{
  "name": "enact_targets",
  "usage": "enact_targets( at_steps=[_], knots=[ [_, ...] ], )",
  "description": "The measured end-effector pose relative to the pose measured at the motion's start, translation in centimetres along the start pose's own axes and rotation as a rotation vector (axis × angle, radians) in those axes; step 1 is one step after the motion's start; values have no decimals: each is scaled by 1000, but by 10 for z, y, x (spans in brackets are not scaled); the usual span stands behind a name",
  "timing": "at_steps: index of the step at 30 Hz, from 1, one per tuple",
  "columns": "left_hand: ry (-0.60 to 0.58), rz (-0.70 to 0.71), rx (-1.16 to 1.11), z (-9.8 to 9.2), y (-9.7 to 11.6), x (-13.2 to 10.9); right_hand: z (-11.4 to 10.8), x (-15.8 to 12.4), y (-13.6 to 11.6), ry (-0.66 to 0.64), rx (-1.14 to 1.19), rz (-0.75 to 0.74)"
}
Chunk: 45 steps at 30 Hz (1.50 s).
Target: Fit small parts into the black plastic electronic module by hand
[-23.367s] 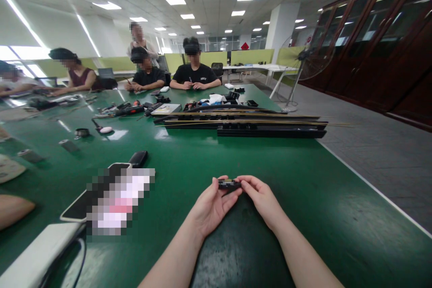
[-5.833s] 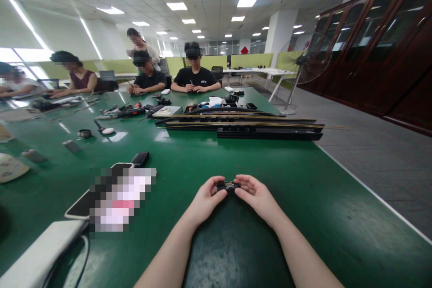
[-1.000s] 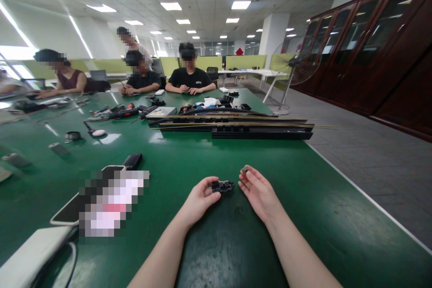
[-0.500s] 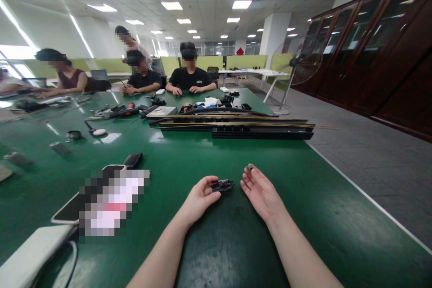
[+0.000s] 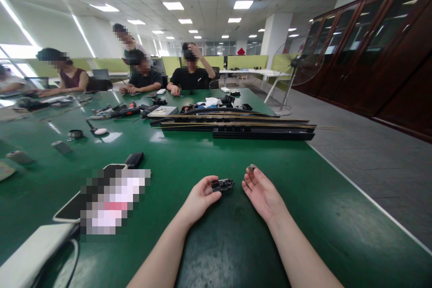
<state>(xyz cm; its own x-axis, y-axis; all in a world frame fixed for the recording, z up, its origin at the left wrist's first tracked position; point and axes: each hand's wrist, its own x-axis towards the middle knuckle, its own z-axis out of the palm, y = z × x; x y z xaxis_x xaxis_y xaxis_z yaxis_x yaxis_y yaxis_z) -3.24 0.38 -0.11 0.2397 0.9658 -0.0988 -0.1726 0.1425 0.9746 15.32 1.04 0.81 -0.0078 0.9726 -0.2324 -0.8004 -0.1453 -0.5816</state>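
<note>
Pinching one black part [image 5: 222, 184], left hand [image 5: 200, 199]; one small piece [image 5: 251, 168], right hand [image 5: 262, 194].

Part [image 5: 222, 184] in left hand [image 5: 201, 195]; tiny piece [image 5: 251, 168] in right hand [image 5: 263, 193]; rails [image 5: 263, 134] behind; phone [image 5: 69, 209] left.

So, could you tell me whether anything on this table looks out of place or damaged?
The thin rods on the long black rails stick out past the table edge on the right. The green surface between the person's forearms has a dark, worn patch. The black part in the left hand is too small to judge.
</note>
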Motion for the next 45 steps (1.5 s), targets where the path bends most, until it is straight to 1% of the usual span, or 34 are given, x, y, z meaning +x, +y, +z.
enact_targets(
  at_steps=[6,11,21,30,35,38,41,45],
  knots=[
    [20,17,-4,1,2,-1,0,-1,0,-12,-12,4],
    [5,9,0,1,2,-1,1,-1,0,1,-36,-10],
    [0,2,8,3,0,-2,3,-2,-1,2,1,9],
    [-11,16,32,1,-2,-1,3,-3,-1,-6,-55,-12],
    [-19,4,46,2,1,-2,7,-5,3,-29,-213,-78],
    [-26,1,49,3,1,-3,9,-5,8,-43,-366,-170],
    [-35,8,42,3,1,-3,8,-5,12,-103,-567,-257],
    [-45,17,28,2,0,-2,6,-6,16,-198,-831,-295]
  ],
)
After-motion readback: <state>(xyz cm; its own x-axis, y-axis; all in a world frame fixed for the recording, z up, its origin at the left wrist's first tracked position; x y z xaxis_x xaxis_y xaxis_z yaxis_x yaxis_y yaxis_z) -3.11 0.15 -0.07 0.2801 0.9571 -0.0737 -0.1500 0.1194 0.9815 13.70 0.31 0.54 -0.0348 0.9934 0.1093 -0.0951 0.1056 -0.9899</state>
